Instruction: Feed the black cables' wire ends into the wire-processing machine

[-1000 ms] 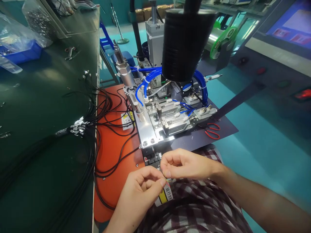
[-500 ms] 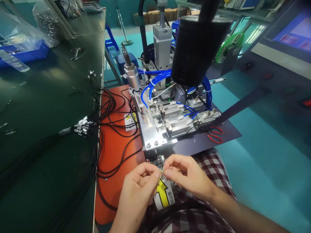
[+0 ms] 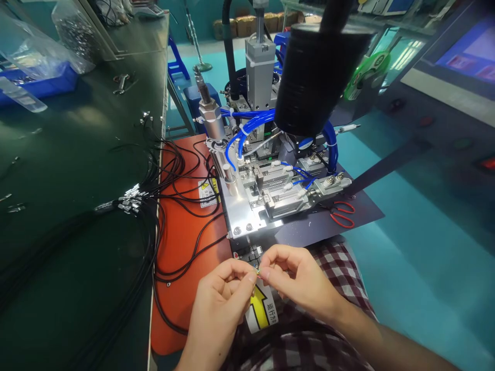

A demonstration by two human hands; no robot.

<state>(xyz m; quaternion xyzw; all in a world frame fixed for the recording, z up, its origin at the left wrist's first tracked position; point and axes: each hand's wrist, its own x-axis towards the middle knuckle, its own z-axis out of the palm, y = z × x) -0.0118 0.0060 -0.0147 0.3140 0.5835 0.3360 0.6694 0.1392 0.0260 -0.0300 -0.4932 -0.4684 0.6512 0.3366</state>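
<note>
Between my fingertips are the thin coloured wires (image 3: pixel 258 272) of a cable end, with green and yellow strands showing. My left hand (image 3: pixel 224 299) pinches them from the left, thumb against forefinger. From the right, my right hand (image 3: pixel 294 273) pinches the wire tips, its fingers curled. Both hands are held close together over my lap, just in front of the metal machine (image 3: pixel 266 190). Below them shows a white label with a yellow arrow (image 3: pixel 260 306). The rest of the held cable is hidden by my left hand.
Black cables (image 3: pixel 185 206) with metal connectors (image 3: pixel 131 199) lie across the dark bench (image 3: pixel 88 159) and an orange board (image 3: pixel 174 304). Red-handled scissors (image 3: pixel 343 214) rest right of the machine. A black lamp-like cylinder (image 3: pixel 313 82) hangs above; a blue tray (image 3: pixel 50 85) stands far left.
The right fingertips have closed in slightly on the wires, so less of the strands shows between my hands. The left hand stays nearly in place, and the view has shifted a little.
</note>
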